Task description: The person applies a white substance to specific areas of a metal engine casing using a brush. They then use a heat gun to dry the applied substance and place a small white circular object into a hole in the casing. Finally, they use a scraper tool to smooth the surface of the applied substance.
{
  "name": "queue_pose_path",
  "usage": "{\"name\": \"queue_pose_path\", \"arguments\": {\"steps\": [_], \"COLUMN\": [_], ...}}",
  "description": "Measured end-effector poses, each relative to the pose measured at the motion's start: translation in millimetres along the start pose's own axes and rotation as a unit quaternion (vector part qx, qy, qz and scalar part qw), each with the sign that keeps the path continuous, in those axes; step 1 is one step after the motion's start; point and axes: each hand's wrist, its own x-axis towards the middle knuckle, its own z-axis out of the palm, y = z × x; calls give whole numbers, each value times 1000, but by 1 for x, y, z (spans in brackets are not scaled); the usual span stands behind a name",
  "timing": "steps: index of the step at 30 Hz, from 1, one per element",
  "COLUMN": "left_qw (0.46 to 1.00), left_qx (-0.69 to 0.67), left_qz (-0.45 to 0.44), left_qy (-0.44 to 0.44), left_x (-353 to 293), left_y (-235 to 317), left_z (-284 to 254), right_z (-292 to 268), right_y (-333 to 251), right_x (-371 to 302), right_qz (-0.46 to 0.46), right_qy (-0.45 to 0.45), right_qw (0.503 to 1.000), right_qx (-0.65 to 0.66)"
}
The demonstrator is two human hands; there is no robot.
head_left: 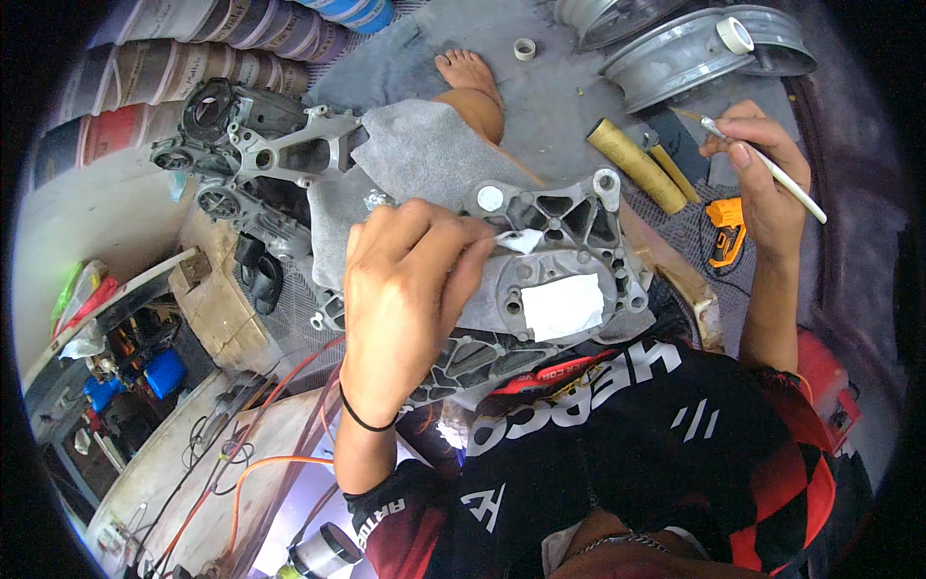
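A grey cast-metal engine cover [497,294] with webbed openings and bolt lugs lies in front of my body, partly over a grey cloth [415,145]. My left hand [410,275] is over its left part, fingers closed in a pinch on a small crumpled white scrap [519,240]; whether it is paper or cloth I cannot tell. A white rectangular patch [563,307] and a round white sticker [490,199] are on the casting. Up at the right, apart from the casting, my right hand [767,159] grips a slim paintbrush [776,179] with a pale handle, bristles pointing left.
More metal castings [256,145] stand at the left, near rows of labelled containers [183,68]. Wheel rims [666,72] and tape rolls [735,36] are at the far right. Beside my right arm lie a brown cardboard tube [637,166] and an orange tool [725,232]. Hoses [256,463] run lower left.
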Motion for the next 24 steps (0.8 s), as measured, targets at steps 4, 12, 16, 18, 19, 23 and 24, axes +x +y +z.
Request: {"name": "queue_pose_path", "arguments": {"steps": [4,12,16,18,19,23,24], "left_qw": [992,986,979,981,985,998,998], "left_qx": [-99,-112,-79,-53,-34,-4,2], "left_qz": [-69,-94,-184,-177,-154,-51,-36], "left_qy": [42,80,-35,-64,-67,-43,-44], "left_x": [-9,-12,8,15,19,27,27], "left_y": [2,-23,-10,-16,-20,-45,-48], "left_z": [-6,2,-4,0,2,28,31], "right_z": [0,18,28,38,41,50,51], "right_y": [8,14,15,11,12,14,13], "right_x": [-5,-6,2,8,11,23,26], "right_qz": [18,58,39,39,32,-7,6], "right_qy": [34,46,-18,-30,-43,-97,-110], "right_qw": [999,996,998,997,996,992,990], "right_qx": [17,44,42,56,65,85,83]}}
